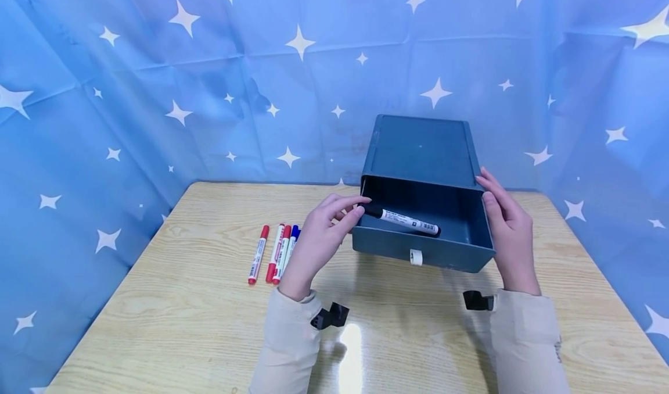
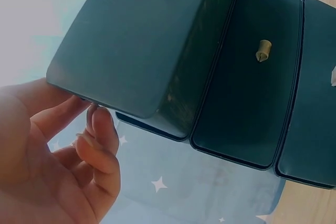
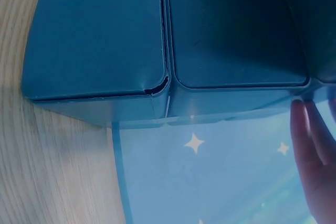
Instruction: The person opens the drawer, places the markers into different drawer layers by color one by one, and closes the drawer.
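A dark blue drawer cabinet (image 1: 421,150) stands at the back of the table, its top drawer (image 1: 387,245) pulled out. Over the drawer's left part, a whiteboard marker (image 1: 410,221) with a black cap and white barrel slants down to the right. My left hand (image 1: 326,231) pinches its cap end between thumb and index finger; in the left wrist view the drawer hides the marker. My right hand (image 1: 509,231) rests along the right side of the cabinet and drawer, fingers extended. In the right wrist view, its fingers (image 3: 304,135) touch the cabinet's side.
Left of the cabinet lie several markers: a separate red one (image 1: 258,254), two more red-capped ones (image 1: 279,254) and a blue-capped one (image 1: 295,231). A white pull tab (image 1: 416,257) sits on the drawer front. A star-patterned blue cloth (image 1: 334,80) hangs behind the wooden table (image 1: 172,301).
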The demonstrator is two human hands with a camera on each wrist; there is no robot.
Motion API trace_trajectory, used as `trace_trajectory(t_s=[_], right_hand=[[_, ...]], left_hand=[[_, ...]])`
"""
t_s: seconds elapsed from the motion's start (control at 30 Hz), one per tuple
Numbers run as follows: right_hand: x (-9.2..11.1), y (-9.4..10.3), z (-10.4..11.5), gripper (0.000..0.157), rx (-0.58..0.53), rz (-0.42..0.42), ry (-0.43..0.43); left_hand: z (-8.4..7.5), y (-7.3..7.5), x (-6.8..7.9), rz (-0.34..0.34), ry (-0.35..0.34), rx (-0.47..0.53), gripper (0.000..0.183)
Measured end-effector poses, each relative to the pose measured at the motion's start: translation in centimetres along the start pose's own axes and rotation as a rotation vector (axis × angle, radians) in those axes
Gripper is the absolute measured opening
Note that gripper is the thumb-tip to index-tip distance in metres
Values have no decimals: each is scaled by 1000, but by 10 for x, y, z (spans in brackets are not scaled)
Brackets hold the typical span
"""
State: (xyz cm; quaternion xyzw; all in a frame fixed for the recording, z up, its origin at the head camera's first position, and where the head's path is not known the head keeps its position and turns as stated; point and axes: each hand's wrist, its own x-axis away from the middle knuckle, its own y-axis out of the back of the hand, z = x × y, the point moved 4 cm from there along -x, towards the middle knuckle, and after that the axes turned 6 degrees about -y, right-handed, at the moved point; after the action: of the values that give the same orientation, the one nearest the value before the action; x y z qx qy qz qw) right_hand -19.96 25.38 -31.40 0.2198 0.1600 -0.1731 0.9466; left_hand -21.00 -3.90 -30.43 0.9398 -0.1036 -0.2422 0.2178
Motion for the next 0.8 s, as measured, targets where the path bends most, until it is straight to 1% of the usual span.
trace_trajectory(t_s=[0.37,0.6,0.8], right_hand=[[0,1,0,34,-2,1,1],[1,0,-1,34,-4,7,-4],[1,1,1,34,-1,3,6]], left_hand=[[2,-1,0,9,12,17,30],[3,-2,0,11,25,51,29],[4,-2,0,12,27,51,29]])
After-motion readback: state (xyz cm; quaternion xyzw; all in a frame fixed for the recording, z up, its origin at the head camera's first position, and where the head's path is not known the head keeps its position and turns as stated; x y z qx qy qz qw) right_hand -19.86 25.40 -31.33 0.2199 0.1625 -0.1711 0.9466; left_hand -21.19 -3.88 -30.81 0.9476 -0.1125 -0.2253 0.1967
